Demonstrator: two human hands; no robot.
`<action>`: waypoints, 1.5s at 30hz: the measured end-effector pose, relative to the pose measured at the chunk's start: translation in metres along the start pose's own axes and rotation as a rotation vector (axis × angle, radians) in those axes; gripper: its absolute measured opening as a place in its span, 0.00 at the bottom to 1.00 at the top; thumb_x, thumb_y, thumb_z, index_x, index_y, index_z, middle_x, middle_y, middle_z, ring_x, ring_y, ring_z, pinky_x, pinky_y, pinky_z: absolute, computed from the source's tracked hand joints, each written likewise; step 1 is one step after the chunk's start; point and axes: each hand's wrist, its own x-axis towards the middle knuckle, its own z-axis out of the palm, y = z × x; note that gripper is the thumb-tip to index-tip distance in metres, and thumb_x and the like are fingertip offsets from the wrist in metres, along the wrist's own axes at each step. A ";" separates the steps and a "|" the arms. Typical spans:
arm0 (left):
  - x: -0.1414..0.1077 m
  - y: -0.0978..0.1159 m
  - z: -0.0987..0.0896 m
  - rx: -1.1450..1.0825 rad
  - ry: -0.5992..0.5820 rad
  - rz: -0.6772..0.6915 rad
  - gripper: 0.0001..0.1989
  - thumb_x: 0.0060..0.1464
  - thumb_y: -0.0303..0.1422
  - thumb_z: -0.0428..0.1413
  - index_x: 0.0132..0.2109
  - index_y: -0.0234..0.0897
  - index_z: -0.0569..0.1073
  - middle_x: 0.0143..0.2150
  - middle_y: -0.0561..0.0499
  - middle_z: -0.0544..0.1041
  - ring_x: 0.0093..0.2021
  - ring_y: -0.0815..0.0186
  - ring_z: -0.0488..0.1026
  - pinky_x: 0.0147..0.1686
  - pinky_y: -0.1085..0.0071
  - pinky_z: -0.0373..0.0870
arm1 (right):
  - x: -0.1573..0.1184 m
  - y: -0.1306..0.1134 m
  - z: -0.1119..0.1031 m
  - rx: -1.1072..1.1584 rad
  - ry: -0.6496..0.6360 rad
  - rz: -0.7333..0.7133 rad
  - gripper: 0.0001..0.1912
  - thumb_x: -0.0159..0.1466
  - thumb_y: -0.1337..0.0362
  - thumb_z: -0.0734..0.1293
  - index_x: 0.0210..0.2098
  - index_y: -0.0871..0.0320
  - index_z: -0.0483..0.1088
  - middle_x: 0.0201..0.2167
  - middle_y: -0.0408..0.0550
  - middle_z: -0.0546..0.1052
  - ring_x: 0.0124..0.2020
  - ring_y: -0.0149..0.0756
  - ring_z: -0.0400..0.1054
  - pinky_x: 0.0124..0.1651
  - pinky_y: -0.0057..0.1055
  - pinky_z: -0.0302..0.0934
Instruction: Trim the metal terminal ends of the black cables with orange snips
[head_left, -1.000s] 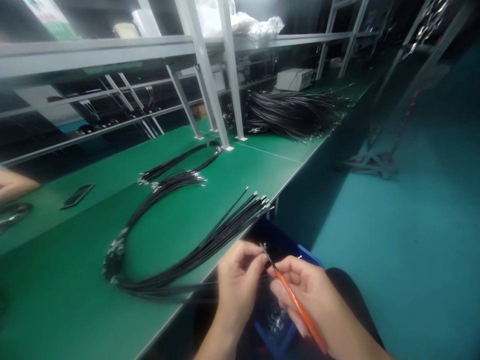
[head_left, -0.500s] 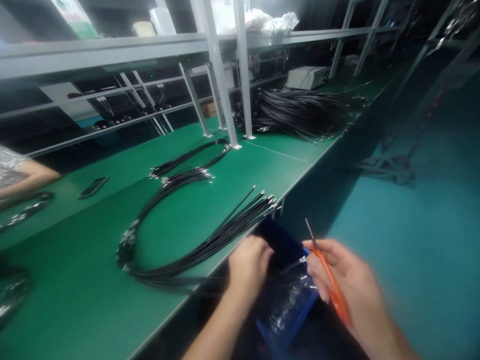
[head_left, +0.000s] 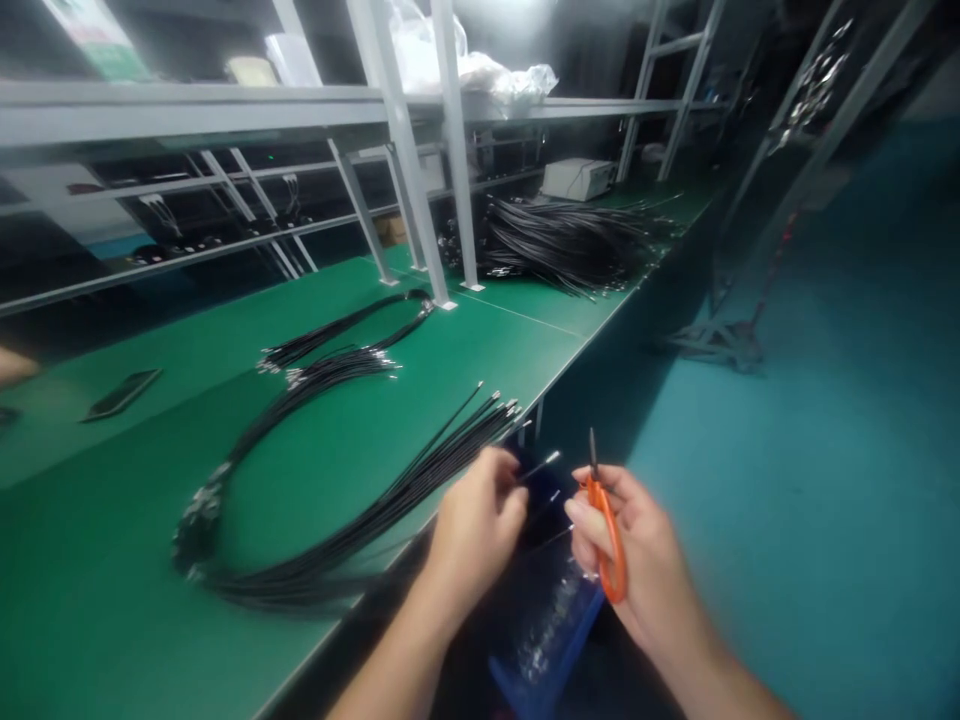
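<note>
My left hand (head_left: 480,510) is closed around a black cable (head_left: 536,467) at the table's front edge; the cable's metal tip sticks out to the right. In my right hand (head_left: 626,540) are orange-handled scissors (head_left: 613,555), their dark blades pointing up. A bundle of black cables (head_left: 420,490) curves over the green table to the left of my left hand, its silvery ends near the edge. Below both hands a blue bin (head_left: 559,665) holds small shiny pieces, too blurred to make out.
Another looped cable bundle (head_left: 345,325) and a phone (head_left: 120,395) lie on the green table (head_left: 300,510). Farther back are a large cable pile (head_left: 562,240), a pale box (head_left: 577,180) and white shelf posts (head_left: 457,150). A person's arm (head_left: 15,367) shows at far left.
The view has shifted, so the table things sit farther left. A cable tip now shows beyond my left hand's fingers. The scissors stand more upright, and the other person's arm is mostly out of frame.
</note>
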 end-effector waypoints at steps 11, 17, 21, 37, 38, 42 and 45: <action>-0.024 0.012 0.004 -0.733 -0.083 -0.221 0.06 0.54 0.33 0.56 0.32 0.36 0.71 0.24 0.54 0.71 0.22 0.70 0.68 0.23 0.75 0.66 | 0.000 0.004 0.014 0.170 -0.003 -0.020 0.17 0.54 0.68 0.72 0.41 0.55 0.64 0.29 0.39 0.73 0.15 0.20 0.59 0.17 0.19 0.51; -0.029 0.014 0.005 -0.692 -0.056 -0.229 0.07 0.53 0.34 0.57 0.30 0.35 0.72 0.25 0.53 0.72 0.22 0.69 0.69 0.23 0.74 0.66 | 0.002 0.005 0.021 0.140 0.043 -0.033 0.16 0.53 0.70 0.72 0.39 0.56 0.65 0.26 0.37 0.72 0.18 0.23 0.62 0.22 0.21 0.59; -0.031 0.014 0.005 -0.590 -0.005 -0.172 0.07 0.53 0.33 0.57 0.30 0.36 0.74 0.27 0.51 0.75 0.26 0.67 0.71 0.27 0.72 0.67 | 0.002 0.003 0.021 0.134 0.026 -0.027 0.15 0.54 0.71 0.71 0.39 0.57 0.65 0.25 0.38 0.72 0.20 0.24 0.65 0.26 0.22 0.61; -0.035 0.007 0.006 -1.041 -0.034 -0.218 0.06 0.54 0.33 0.57 0.37 0.37 0.69 0.30 0.55 0.71 0.28 0.71 0.69 0.29 0.76 0.66 | -0.008 0.012 0.035 0.396 -0.021 0.191 0.14 0.53 0.74 0.70 0.37 0.57 0.65 0.25 0.39 0.71 0.24 0.26 0.65 0.28 0.22 0.62; -0.034 0.008 0.006 -1.039 -0.016 -0.219 0.06 0.54 0.33 0.58 0.37 0.37 0.69 0.30 0.55 0.71 0.28 0.71 0.68 0.28 0.76 0.66 | -0.009 0.012 0.037 0.394 -0.023 0.194 0.15 0.53 0.74 0.70 0.37 0.56 0.65 0.25 0.38 0.71 0.25 0.26 0.65 0.29 0.22 0.62; -0.032 0.008 0.002 -1.135 -0.030 -0.237 0.06 0.53 0.30 0.59 0.31 0.35 0.69 0.24 0.55 0.71 0.24 0.72 0.67 0.25 0.76 0.64 | -0.011 0.014 0.040 0.358 -0.049 0.186 0.15 0.53 0.75 0.69 0.37 0.57 0.64 0.25 0.38 0.71 0.23 0.24 0.64 0.27 0.21 0.60; -0.031 0.007 -0.003 -1.266 -0.092 -0.217 0.06 0.53 0.28 0.58 0.29 0.33 0.70 0.23 0.54 0.73 0.23 0.72 0.68 0.26 0.76 0.63 | -0.011 0.014 0.039 0.345 -0.101 0.167 0.14 0.54 0.74 0.68 0.38 0.57 0.64 0.25 0.38 0.71 0.21 0.24 0.63 0.26 0.22 0.60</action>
